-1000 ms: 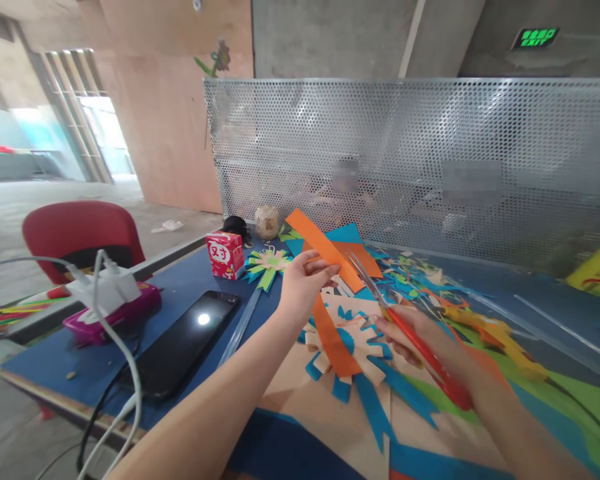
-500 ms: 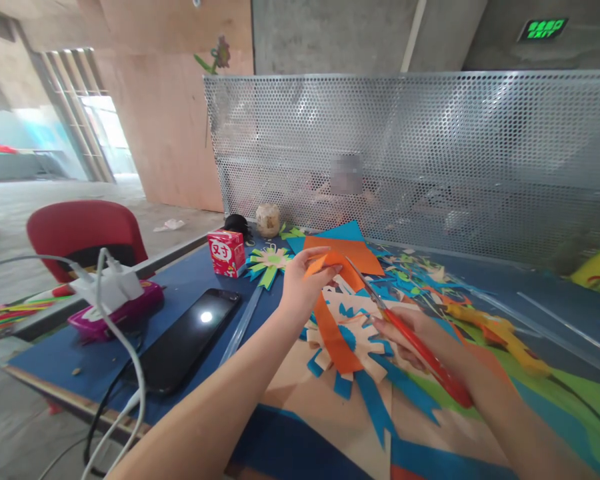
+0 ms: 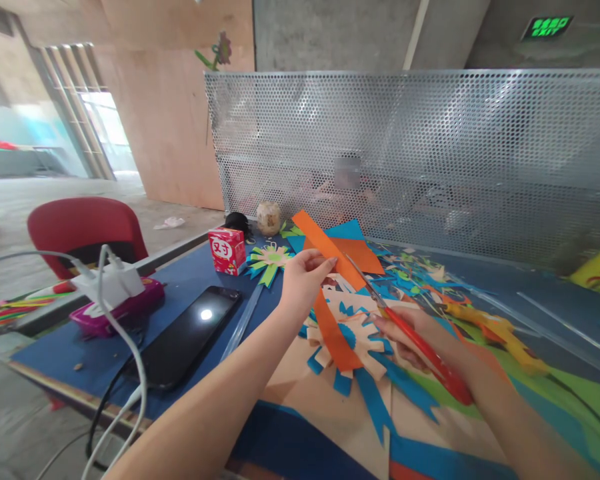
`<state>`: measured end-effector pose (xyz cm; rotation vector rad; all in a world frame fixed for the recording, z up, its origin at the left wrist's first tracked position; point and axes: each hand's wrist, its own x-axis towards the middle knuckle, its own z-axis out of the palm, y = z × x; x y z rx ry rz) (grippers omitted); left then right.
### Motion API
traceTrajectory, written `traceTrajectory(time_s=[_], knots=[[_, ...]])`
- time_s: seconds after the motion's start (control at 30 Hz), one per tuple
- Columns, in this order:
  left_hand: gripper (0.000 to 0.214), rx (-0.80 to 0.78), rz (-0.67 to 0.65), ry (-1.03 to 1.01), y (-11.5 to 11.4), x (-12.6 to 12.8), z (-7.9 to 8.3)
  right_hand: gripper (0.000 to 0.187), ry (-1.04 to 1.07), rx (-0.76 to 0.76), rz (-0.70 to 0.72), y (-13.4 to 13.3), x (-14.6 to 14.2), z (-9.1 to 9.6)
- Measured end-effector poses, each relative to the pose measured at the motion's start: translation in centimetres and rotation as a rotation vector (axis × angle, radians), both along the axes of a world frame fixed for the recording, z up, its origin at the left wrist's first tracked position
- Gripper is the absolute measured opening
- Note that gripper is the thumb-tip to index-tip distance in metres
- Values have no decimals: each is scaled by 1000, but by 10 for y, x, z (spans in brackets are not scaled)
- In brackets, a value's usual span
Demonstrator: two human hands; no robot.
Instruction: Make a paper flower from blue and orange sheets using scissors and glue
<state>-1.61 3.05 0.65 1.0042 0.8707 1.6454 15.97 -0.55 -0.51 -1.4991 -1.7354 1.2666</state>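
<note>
My left hand [image 3: 303, 275] pinches an orange paper strip [image 3: 316, 233] between thumb and fingers. The strip slants from upper left down to the right, towards the scissors. Red-handled scissors [image 3: 425, 355] are in my right hand [image 3: 411, 327], their blades pointing up and left beside the strip's lower end; whether they touch it I cannot tell. Another orange strip [image 3: 336, 337] hangs below my left hand, its upper end hidden behind my fingers. Underneath lies a cream and blue fringed paper rosette [image 3: 371, 341] with blue tails, resting on cream sheets [image 3: 325, 407].
A phone [image 3: 190, 337], a red box [image 3: 227, 251] and a small green-cream rosette [image 3: 271, 257] are on the left. Paper scraps [image 3: 415, 277] and a yellow glue gun [image 3: 500, 337] lie right. A perforated metal screen [image 3: 410, 147] stands behind, with a person beyond it.
The orange strip, bent over at my left hand before, is now straightened, its far end sticking up and left. My left fingers have shifted slightly; the scissors have hardly moved.
</note>
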Motion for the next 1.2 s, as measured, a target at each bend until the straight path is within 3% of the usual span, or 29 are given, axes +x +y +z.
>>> traceTrajectory(time_s=[0.2,1.2], knots=[[9,-4,32,42,0,-1,0,36,103,-101,-13,0,0,0],[7,6,48,124,2,-1,-1,33,50,-100,-28,-4,-3,4]])
